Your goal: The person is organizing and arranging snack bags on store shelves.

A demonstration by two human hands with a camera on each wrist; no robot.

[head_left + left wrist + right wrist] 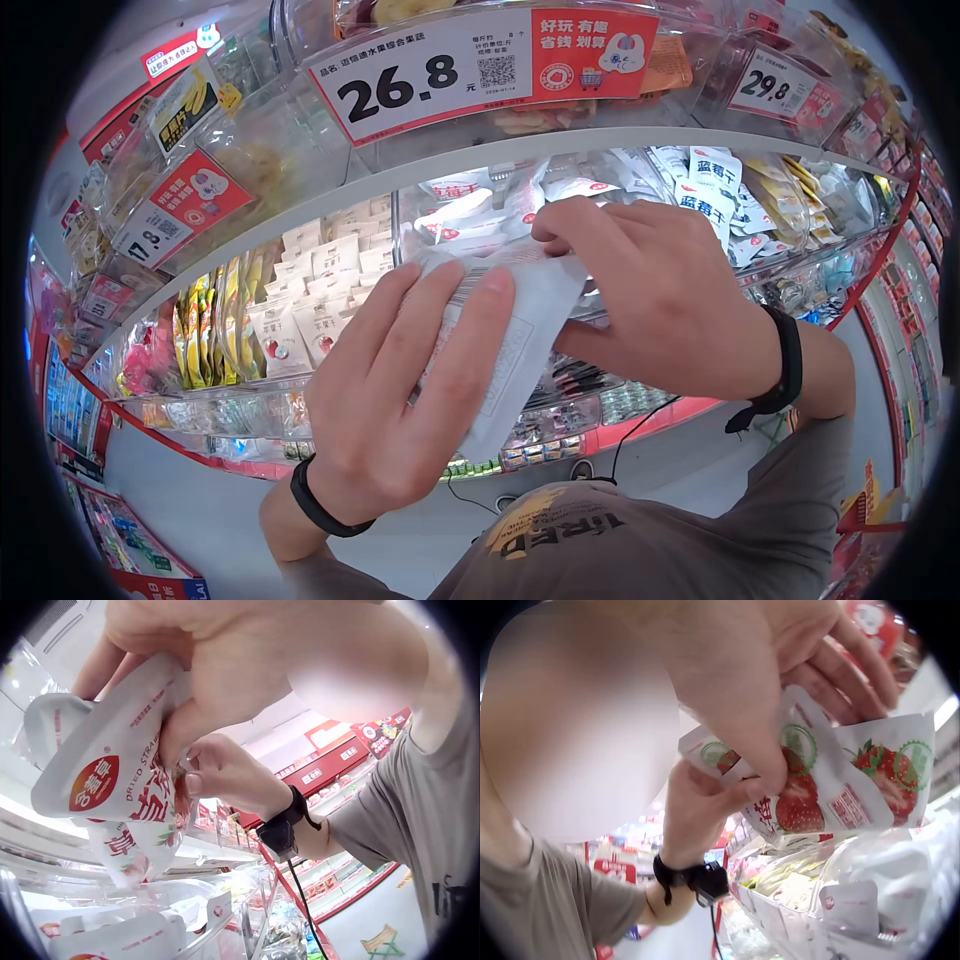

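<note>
In front of the shelf, my two hands hold white packets of dried strawberries (530, 335) between them. My left hand (395, 375) lies over the back of a packet with fingers spread, and its thumb grips the printed front, where a red logo (94, 784) shows. A second packet (124, 851) hangs beneath in the left wrist view. My right hand (660, 285) grips the packets from the other side, its thumb pressed on a front with strawberry pictures (802, 802). Another strawberry packet (896, 776) overlaps it near the right fingers.
Below the hands, clear bins hold white packets (460, 215), blueberry packets (705, 205), small cream packets (335, 260) and yellow packets (205, 320). A shelf edge (500, 150) runs above, with a large price card (430, 85) over it. A cable (304, 904) hangs from the right wrist.
</note>
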